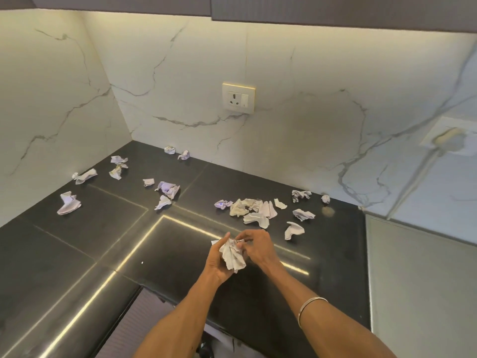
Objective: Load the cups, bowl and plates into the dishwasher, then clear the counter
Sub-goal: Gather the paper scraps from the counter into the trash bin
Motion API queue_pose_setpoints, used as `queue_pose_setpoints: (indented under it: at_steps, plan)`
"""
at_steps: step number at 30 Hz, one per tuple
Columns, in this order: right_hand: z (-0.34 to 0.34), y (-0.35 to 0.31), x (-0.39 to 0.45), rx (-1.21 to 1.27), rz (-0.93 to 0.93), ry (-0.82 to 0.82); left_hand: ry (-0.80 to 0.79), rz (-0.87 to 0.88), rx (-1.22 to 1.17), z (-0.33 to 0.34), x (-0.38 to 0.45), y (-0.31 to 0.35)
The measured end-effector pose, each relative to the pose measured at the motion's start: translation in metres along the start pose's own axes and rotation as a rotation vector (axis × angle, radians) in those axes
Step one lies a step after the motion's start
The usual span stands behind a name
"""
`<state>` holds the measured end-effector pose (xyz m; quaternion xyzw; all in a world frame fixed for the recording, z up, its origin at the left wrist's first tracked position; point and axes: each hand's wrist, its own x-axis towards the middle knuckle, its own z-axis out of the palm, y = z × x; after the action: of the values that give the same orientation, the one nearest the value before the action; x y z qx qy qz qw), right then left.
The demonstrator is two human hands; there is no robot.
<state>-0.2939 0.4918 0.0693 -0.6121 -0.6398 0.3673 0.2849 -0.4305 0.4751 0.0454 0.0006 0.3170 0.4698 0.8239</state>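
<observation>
Both my hands meet above the black counter (pixel 103 228), low in the middle of the view. My left hand (pixel 218 262) cups a bunch of crumpled paper scraps (pixel 233 257) from the left. My right hand (pixel 255 248) pinches the top of the same bunch with its fingertips. Several more crumpled scraps lie scattered on the counter: a cluster (pixel 251 210) just beyond my hands, one scrap (pixel 293 229) to the right, a few (pixel 167 189) in the middle and others (pixel 68 202) at the far left. No cups, bowl or plates are in view.
The counter runs into a corner of white marble walls. A wall socket (pixel 238 98) sits on the back wall. A grey metal appliance side (pixel 418 280) bounds the counter on the right. A dark ribbed cabinet front (pixel 134 324) shows below the counter's near edge.
</observation>
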Motion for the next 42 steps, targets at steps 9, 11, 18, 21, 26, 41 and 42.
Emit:
queue_pose_setpoints:
  at_steps: [9,11,18,21,26,41,42]
  plan:
    - [-0.026,0.028,-0.011,-0.182,0.015,0.081,0.096,-0.059,0.252,0.022,0.012,-0.019]
    - [-0.028,0.031,-0.013,-0.162,0.007,0.088,0.134,-0.067,0.28,0.03,0.017,-0.019]
    - [-0.037,0.036,-0.01,-0.109,-0.045,0.22,0.121,-0.066,0.278,0.058,0.041,-0.023]
    - [-0.053,0.045,-0.006,-0.156,-0.02,0.362,0.152,-0.059,0.242,0.06,0.053,-0.027]
    - [-0.085,0.065,-0.003,-0.387,-0.076,0.462,0.175,-0.047,0.261,0.061,0.061,-0.032]
    - [-0.073,0.091,-0.005,-0.459,0.159,0.313,0.196,-0.001,0.178,0.056,0.068,-0.035]
    - [-0.072,0.091,-0.006,-0.441,0.182,0.336,0.198,-0.004,0.176,0.056,0.067,-0.035]
